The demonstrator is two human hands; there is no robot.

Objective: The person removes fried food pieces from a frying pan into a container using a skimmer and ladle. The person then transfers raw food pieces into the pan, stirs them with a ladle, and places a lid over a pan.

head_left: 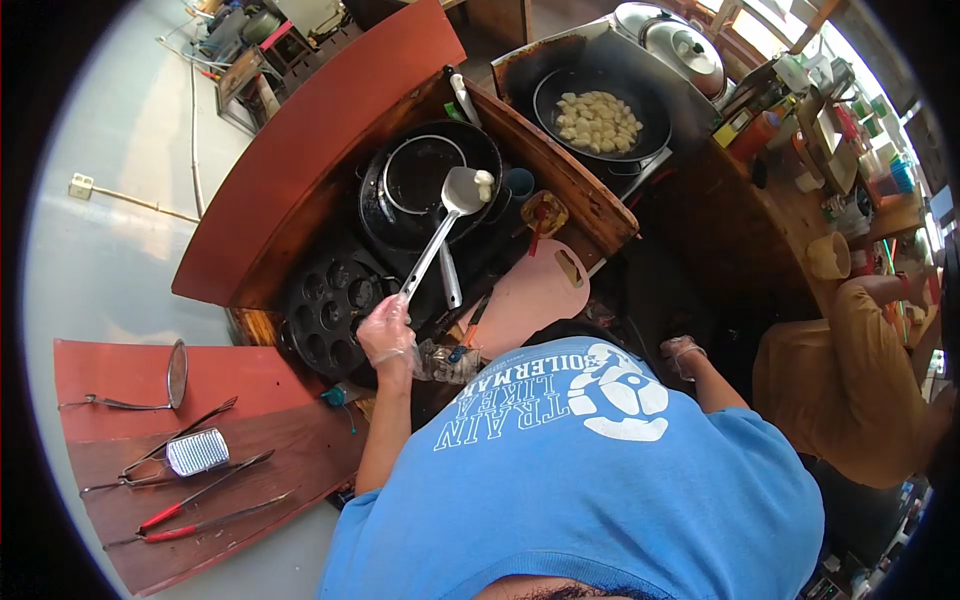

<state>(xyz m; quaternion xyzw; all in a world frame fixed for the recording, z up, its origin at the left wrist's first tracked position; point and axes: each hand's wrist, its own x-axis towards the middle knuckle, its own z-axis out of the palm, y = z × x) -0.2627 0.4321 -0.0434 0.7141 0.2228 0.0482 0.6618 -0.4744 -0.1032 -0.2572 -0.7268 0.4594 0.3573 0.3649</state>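
A metal spatula (pixel 430 258) is gripped by its handle in my left hand (pixel 388 332), which wears a clear plastic glove. Its blade carries a few pale pieces of food (pixel 484 185) and hovers over a dark pan (pixel 380 232) in the wooden-sided counter. My right hand (pixel 684 355), also gloved, hangs low beside my body away from the tools; its fingers look loosely apart with nothing in them. A wide black wok (pixel 655 110) at the upper right contains many pale chunks of food (pixel 600 122).
Near my left hand sit a black moulded pan (pixel 328 310) with round hollows and a pink cutting board (pixel 535 295). Tongs (pixel 200 495), a grater (pixel 198 452) and a strainer (pixel 177 375) rest on the red-brown shelf (pixel 120 375). Another person (pixel 830 390) is at the right.
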